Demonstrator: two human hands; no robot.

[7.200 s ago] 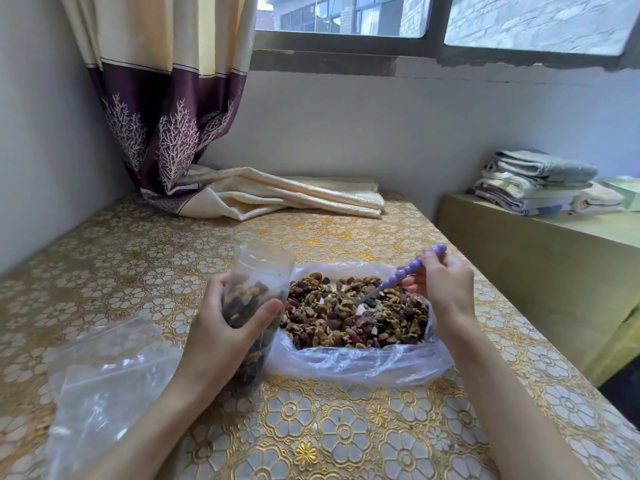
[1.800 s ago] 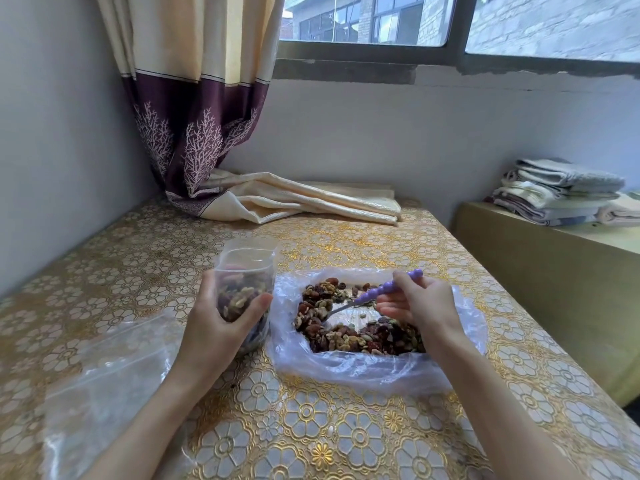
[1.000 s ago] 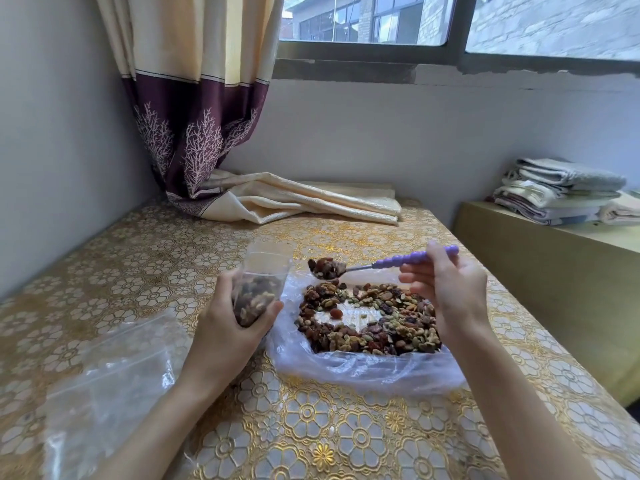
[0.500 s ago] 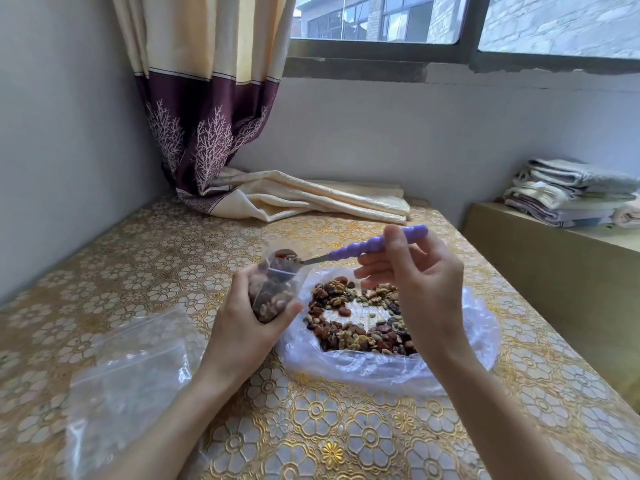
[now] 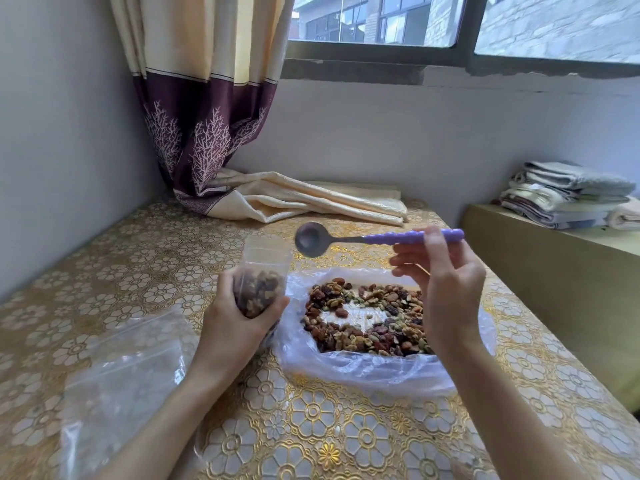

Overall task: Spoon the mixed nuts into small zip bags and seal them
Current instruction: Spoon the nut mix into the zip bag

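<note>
Near the centre of the frame, the left hand (image 5: 232, 332) is gripping a small zip bag (image 5: 261, 284), fingers and thumb wrapping around its lower half and holding it upright above the table (image 5: 346, 438). The bag's lower part is packed with mixed nuts, while its clear upper part is standing open and empty at the mouth.

To the right of centre, the right hand (image 5: 446, 285) is pinching the purple beaded handle of a spoon (image 5: 377, 239) between thumb and fingertips, the other fingers curling loosely below. The spoon is lying nearly level in the air, its metal bowl showing empty and hanging just above and to the right of the zip bag's open mouth, not touching it.

Below the right hand, a large clear plastic bag (image 5: 363, 370) is lying spread open on the table, just beside the small bag. A pile of mixed nuts (image 5: 360, 320) is sitting in it, thinned out in the middle so that a pale bare patch is showing through.

In the lower left of the frame, empty zip bags (image 5: 117, 375) are lying flat on the gold floral tablecloth, close to the left forearm.

In the upper left, a cream and maroon curtain (image 5: 207, 109) is hanging down, its hem trailing across the far end of the table. At the right edge, folded towels (image 5: 568, 195) are stacked on a lower ledge, well apart from the nuts.
</note>
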